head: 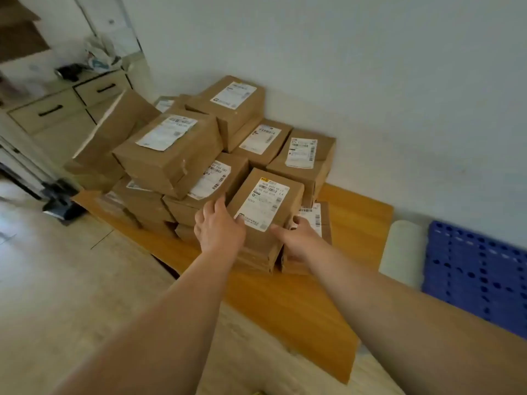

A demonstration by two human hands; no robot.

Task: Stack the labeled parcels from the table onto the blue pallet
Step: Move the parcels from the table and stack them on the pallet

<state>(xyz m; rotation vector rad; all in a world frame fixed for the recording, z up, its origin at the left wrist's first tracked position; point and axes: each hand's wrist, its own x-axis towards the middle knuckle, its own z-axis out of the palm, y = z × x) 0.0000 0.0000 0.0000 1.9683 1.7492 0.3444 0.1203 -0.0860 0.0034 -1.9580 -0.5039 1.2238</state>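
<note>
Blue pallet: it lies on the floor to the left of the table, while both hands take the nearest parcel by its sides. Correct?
Not quite. The head view shows the blue pallet to the right of the table, not left. Left hand and right hand do flank the nearest parcel.

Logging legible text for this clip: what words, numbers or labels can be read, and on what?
None can be quoted with confidence.
Front parcel, between left hand and right hand: white label with barcode and digits, too blurred.
Parcel at right rear: barcodes, print unreadable.
Parcel on top: label too small.
Blue pallet: no text visible.
</note>
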